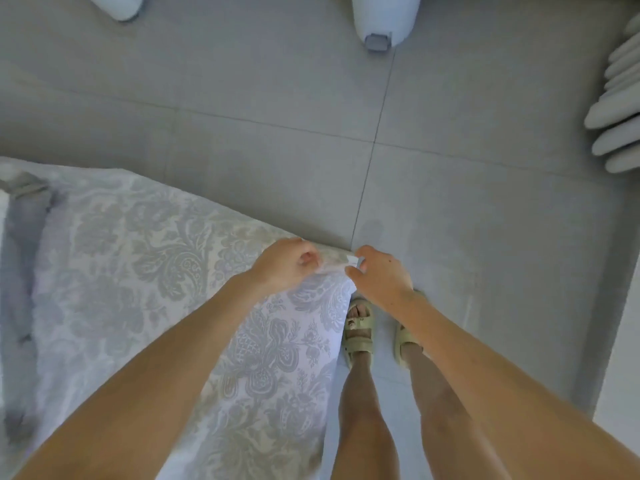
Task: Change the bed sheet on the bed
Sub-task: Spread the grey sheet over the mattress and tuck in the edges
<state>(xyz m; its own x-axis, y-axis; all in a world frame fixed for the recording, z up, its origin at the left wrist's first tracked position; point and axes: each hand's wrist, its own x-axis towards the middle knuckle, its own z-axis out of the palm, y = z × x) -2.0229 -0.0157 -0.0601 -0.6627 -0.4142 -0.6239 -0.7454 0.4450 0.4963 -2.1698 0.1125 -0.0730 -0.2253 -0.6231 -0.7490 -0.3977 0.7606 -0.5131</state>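
A white bin (384, 19) stands on the grey floor (242, 98). The left hand (284, 268) and right hand (381, 277) pinch a corner of the flowery sheet (156, 271), fingers curled.

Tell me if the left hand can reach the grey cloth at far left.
Probably not yet: the left hand grips the patterned sheet by its corner, and the grey cloth lies far across it.
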